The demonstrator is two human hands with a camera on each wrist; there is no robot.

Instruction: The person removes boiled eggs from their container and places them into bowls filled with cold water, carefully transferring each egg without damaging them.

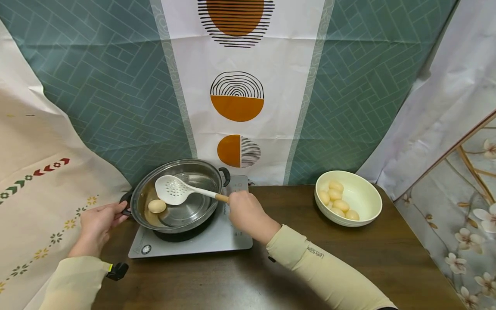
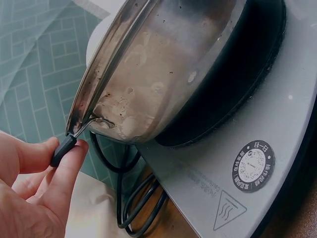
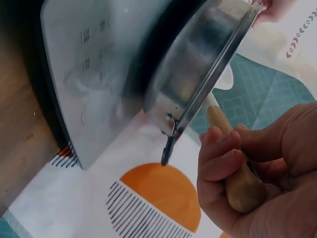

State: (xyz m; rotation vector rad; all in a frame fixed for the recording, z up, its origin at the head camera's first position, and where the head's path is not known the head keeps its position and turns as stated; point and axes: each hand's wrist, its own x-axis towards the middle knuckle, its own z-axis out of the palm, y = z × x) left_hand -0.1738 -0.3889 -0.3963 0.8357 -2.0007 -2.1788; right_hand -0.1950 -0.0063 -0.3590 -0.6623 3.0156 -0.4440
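Note:
A steel pot (image 1: 193, 219) with black side handles sits on a grey induction cooktop (image 1: 201, 243). My left hand (image 1: 99, 224) pinches its left handle (image 2: 64, 151) between thumb and fingers. Curled round the wooden handle (image 3: 242, 186) of a white slotted spoon (image 1: 174, 190) are the fingers of my right hand (image 1: 249, 215). The spoon's perforated head is over the pot's left half, apparently bare. Just below it, one pale egg (image 1: 156, 206) lies inside the pot near the left wall. The right pot handle (image 3: 168, 148) is free of my hands.
On the right of the dark wooden table (image 1: 290, 258) stands a cream bowl (image 1: 362, 198) with several pale eggs (image 1: 341, 205) on its left side. Black cable (image 2: 121, 198) hangs in loops beside the cooktop. Patterned cloths (image 1: 116, 86) enclose the back and sides.

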